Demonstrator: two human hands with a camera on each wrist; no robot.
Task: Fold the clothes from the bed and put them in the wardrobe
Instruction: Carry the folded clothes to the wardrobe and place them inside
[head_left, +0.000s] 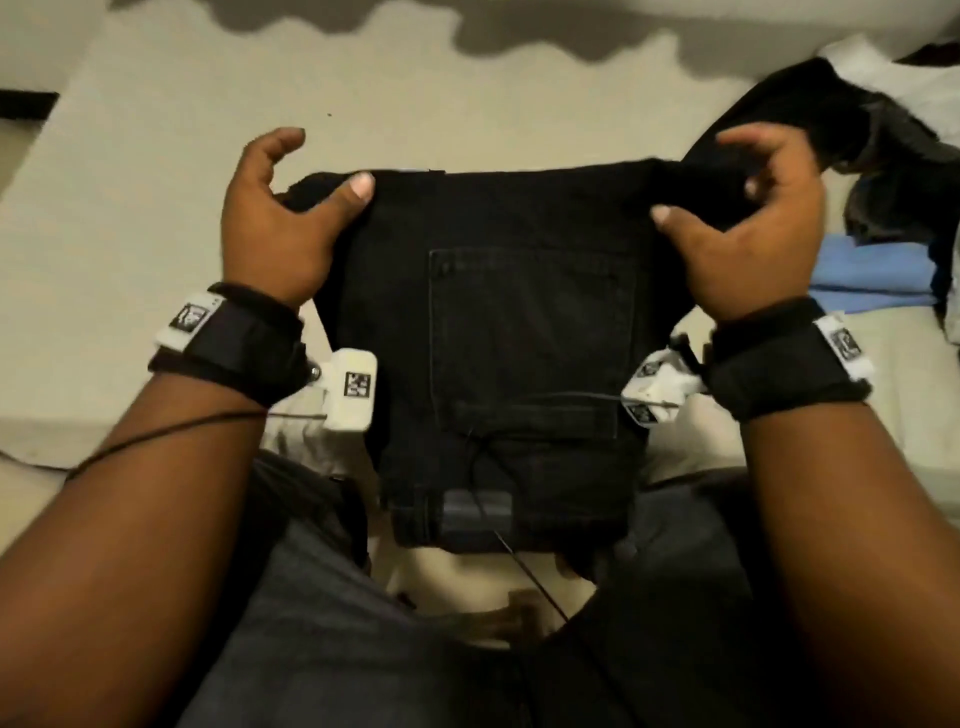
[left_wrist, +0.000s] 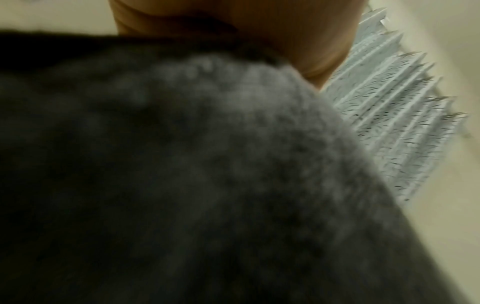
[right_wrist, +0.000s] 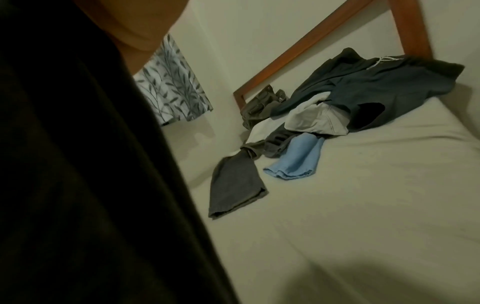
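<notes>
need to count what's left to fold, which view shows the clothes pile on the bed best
The right wrist view: the unfolded pile lies in full on the bed. The head view catches only its edge at right. The left wrist view shows none of it, only blurred dark cloth.

jeans (head_left: 530, 322) on bed (head_left: 156, 208) front | clothes pile (head_left: 893, 171) right of jeans

bare bed sheet (head_left: 171, 171) lies open left of the black jeans (head_left: 530, 322); a clothes pile (right_wrist: 337, 107) crowds the right.
</notes>
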